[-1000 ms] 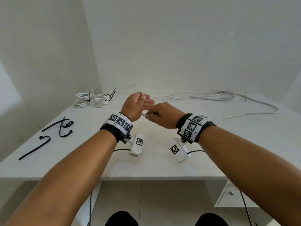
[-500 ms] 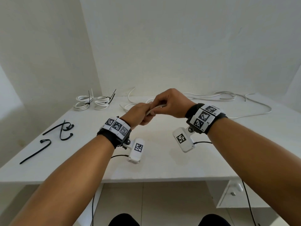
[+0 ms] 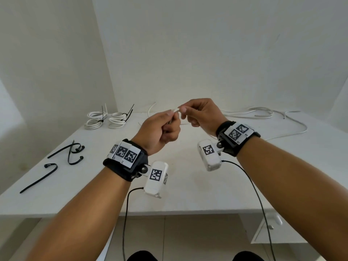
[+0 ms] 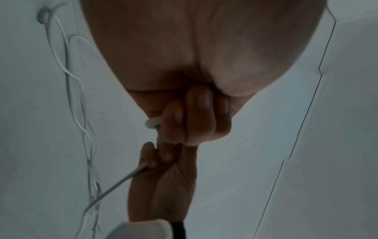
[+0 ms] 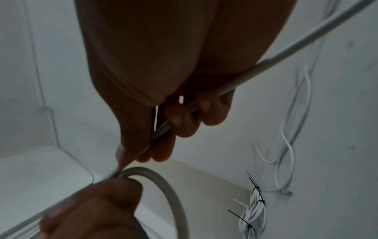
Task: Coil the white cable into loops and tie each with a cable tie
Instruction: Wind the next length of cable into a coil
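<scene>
Both hands are raised above the middle of the white table. My left hand is a fist gripping the white cable, which bends into a small loop in the right wrist view. My right hand pinches the same cable just beside the left fist, and the cable runs on through its curled fingers. The rest of the loose cable lies along the table's back right. Loose black cable ties lie at the front left.
Two finished white coils bound with black ties sit at the back left near the wall corner. Walls close off the back and left. A small white drawer unit stands under the table's right side.
Both hands rose from table height. The right hand moved from under the left to above it, then to its right, bending the cable into a loop at the left fist.
</scene>
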Demonstrator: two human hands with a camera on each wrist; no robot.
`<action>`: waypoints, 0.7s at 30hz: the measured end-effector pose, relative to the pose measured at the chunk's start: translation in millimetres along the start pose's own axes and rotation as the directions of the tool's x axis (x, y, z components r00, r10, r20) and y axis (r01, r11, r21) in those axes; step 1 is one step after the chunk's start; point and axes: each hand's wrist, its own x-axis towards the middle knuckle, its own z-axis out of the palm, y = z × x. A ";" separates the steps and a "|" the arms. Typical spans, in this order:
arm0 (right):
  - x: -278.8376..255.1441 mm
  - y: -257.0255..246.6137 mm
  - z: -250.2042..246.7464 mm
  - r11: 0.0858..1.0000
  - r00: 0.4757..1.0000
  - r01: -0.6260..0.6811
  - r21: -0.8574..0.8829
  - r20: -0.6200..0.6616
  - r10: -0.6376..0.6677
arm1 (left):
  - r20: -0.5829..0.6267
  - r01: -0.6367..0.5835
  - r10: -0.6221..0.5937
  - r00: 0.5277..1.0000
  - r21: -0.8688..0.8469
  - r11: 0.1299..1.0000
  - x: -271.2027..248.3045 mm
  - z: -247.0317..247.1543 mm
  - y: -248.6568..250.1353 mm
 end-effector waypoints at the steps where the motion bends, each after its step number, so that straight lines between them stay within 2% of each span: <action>1: 0.4 3.6 2.5 0.999 1.000 -0.006 0.039 -0.007 0.006 | -0.012 -0.029 0.028 1.000 -0.026 0.999 1.5 1.5 1.8; 4: -2.3 14.2 11.5 0.998 0.998 -0.053 0.024 -0.042 0.054 | -0.032 -0.093 0.090 0.995 -0.122 0.988 5.5 5.7 6.1; 7: -10.8 23.1 23.3 0.962 0.993 -0.118 -0.245 -0.033 0.114 | -0.146 -0.162 0.139 0.980 -0.165 0.973 14.5 5.8 7.2; 10: -20.9 27.3 38.2 0.851 0.989 -0.102 -0.514 0.037 0.141 | -0.296 -0.234 0.189 0.936 -0.122 0.965 26.4 2.0 3.8; 12: -23.2 26.6 47.3 0.779 0.984 -0.052 -0.625 0.101 0.147 | -0.391 -0.250 0.240 0.888 0.027 0.968 32.7 -5.1 -3.0; 14: -23.0 24.9 51.4 0.699 0.972 -0.014 -0.715 0.154 0.177 | -0.417 -0.196 0.289 0.862 0.253 0.947 35.0 -12.9 -12.4; 16: -22.3 22.0 50.3 0.620 0.960 0.018 -0.784 0.186 0.208 | -0.399 -0.097 0.295 0.868 0.446 0.890 33.4 -18.2 -19.4; 18: -22.6 17.0 46.0 0.575 0.958 0.050 -0.816 0.202 0.202 | -0.363 -0.023 0.272 0.891 0.563 0.826 29.7 -22.0 -22.4; 21: -22.3 8.1 40.0 0.538 0.959 0.093 -0.838 0.221 0.179 | -0.287 0.074 0.222 0.932 0.749 0.658 25.8 -31.7 -26.1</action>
